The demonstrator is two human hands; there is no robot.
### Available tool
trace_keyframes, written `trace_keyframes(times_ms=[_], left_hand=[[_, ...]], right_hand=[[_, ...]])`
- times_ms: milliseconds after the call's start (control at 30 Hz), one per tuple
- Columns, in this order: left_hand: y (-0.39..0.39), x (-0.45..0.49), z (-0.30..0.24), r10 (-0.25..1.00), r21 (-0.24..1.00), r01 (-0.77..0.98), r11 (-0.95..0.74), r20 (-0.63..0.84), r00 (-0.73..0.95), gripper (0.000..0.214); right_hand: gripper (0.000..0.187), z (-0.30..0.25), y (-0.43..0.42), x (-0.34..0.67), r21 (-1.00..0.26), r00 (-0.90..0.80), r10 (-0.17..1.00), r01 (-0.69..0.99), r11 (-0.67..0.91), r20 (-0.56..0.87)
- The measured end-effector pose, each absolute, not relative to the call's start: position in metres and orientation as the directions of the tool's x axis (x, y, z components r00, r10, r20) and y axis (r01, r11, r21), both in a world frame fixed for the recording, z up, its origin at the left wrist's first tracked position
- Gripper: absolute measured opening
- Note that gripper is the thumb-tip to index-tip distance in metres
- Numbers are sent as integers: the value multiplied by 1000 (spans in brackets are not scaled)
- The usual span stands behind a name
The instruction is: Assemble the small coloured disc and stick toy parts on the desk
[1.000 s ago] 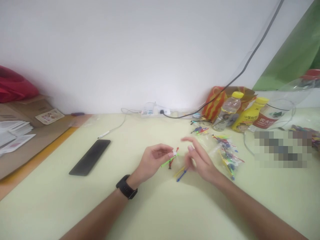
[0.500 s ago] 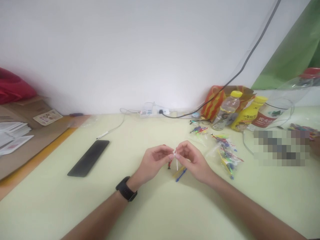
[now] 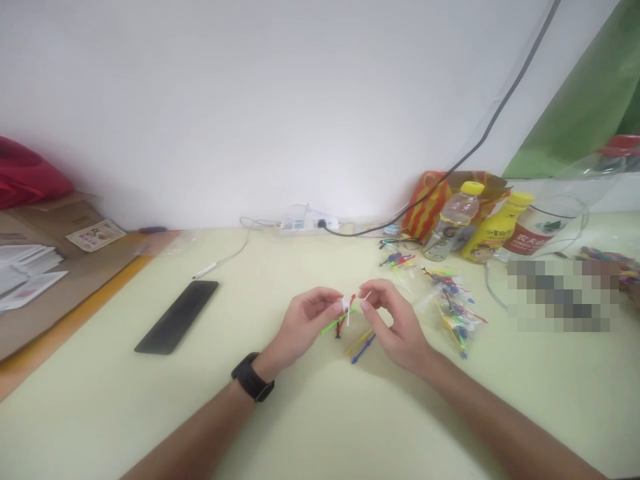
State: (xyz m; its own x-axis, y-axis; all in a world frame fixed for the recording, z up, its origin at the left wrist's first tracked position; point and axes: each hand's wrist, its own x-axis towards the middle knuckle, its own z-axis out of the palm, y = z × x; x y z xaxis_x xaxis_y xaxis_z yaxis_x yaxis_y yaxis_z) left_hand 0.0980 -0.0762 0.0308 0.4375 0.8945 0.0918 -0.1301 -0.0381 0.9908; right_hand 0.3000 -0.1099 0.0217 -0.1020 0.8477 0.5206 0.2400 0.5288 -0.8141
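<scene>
My left hand [image 3: 306, 323] pinches a small bunch of thin plastic sticks [image 3: 343, 316], green, red and white, held just above the pale yellow table [image 3: 310, 427]. A black watch sits on that wrist. My right hand [image 3: 395, 323] is right beside it, fingers pinched on the thin end of a white stick [image 3: 365, 296] that reaches into the bunch. A yellow stick and a blue stick [image 3: 362, 345] lie on the table under the right hand.
Clear bags of coloured sticks [image 3: 454, 307] lie to the right. Two yellow-capped bottles [image 3: 475, 223] and an orange bag stand by the wall, near a power strip [image 3: 305, 220] and cables. A black phone [image 3: 176, 315] lies left; boxes and papers sit far left.
A second ago my right hand was open beside the bunch. It then closed in on it, and now pinches a white stick, drawn slightly right and up from the left hand.
</scene>
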Motion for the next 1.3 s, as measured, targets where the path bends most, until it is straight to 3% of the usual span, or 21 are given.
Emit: trace_keyframes(times_ms=[167,300,400,700,933,1067,1200,1300], left_hand=[[-76,97,31,901,990,-137,-22,80,427,24],[-75,96,31,908,991,-134,-23,76,411,26],[-75,97,31,913,991,-133,-20,73,402,27],[-76,99,28,885,987,-156,-24,93,456,25],[-77,99,26,885,988,-154,-26,94,457,24],[-78,99,29,888,988,-156,-18,88,451,24],[-78,100,33,891,988,-156,-10,80,447,24],[-78,100,33,895,987,-162,-12,83,439,26]], right_hand=[[46,22,-116,295,-809,-56,838,233,540,543],[25,28,-113,297,-967,-36,968,57,248,247],[31,34,-108,300,-990,-35,992,-72,121,124],[29,23,-106,293,-974,-161,962,-82,210,221],[25,23,-106,295,-970,-132,962,-9,242,241],[19,24,-109,297,-898,-43,911,160,411,410],[41,25,-114,295,-816,59,829,225,532,557],[25,27,-115,297,-908,33,916,152,391,400]])
